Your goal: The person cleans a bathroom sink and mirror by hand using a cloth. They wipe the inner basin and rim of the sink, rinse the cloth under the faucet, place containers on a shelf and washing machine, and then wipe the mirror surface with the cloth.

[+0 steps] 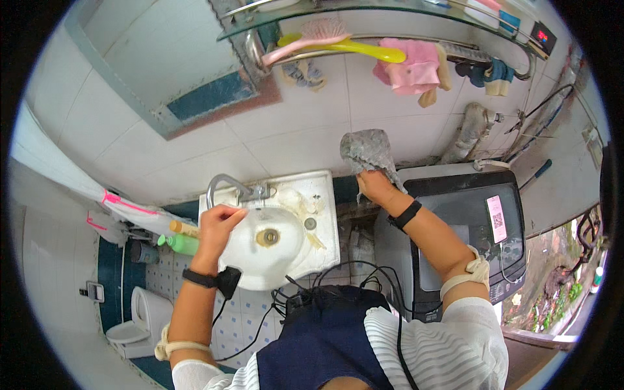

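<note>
My right hand grips a grey, crumpled wet cloth against the tiled wall, just right of the sink and behind the washing machine's left corner. The fingers are largely hidden by the cloth and the hand's back. My left hand is raised over the left rim of the white washbasin, close to the curved metal faucet. Its fingers are curled together, and whether anything is between them cannot be seen. The basin's drain shows brown staining around it.
A top-loading washing machine stands at right, a phone on its lid. Overhead, a glass shelf and a rail hold brushes and small cloths. A green pump bottle is left of the basin. Black cables hang before my body. A toilet stands lower left.
</note>
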Tool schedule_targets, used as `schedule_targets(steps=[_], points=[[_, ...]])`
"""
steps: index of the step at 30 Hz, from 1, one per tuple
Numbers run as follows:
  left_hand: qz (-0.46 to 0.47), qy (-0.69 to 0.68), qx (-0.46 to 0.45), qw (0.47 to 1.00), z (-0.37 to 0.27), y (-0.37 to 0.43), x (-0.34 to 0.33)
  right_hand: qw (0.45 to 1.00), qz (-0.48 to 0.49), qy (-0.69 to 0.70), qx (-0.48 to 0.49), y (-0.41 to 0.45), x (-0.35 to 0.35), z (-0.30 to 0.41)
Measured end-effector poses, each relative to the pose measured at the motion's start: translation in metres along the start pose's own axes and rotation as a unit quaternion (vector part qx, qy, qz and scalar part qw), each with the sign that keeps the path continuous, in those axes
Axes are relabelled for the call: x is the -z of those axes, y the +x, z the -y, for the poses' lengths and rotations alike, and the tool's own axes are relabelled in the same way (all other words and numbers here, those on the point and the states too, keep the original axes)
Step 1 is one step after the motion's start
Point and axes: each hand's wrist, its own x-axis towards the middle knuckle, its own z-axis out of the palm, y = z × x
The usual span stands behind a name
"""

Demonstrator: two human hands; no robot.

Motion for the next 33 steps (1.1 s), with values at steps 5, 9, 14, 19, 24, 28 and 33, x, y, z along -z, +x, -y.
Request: schedule_targets(steps=[5, 9, 14, 19, 24, 28, 33], points=[[-0.119, 0.093, 0.167, 0.974, 0.116, -0.094, 0.098, 1.000, -0.003, 0.006, -0.001, 0.001, 0.009, 0.010], [-0.186, 0.501, 0.203, 0.820, 0.287, -0.257, 0.183, 0.999, 0.033, 0.011, -0.020, 0.009, 0.007, 0.014], [0.133, 0.536, 0.536, 0.639, 0.326, -0.459, 0.190, 0.999, -0.017, 0.017, 0.040, 0.029, -0.012, 0.024], [0.086, 0.389, 0.685, 0.610, 0.301, -0.476, 0.114, 0.998, 0.046, -0.001, -0.041, 0.020, 0.008, 0.016], [0.029, 0.293, 0.685, 0.666, 0.323, -0.469, 0.100, 0.998, 0.009, -0.035, 0.043, 0.018, 0.009, 0.026], [-0.012, 0.226, 0.686, 0.692, 0.341, -0.465, 0.096, 0.988, 0.052, -0.062, 0.134, 0.038, 0.015, 0.063], [-0.058, 0.119, 0.687, 0.715, 0.371, -0.456, 0.098, 0.982, 0.025, -0.048, 0.182, 0.090, 0.007, 0.113]])
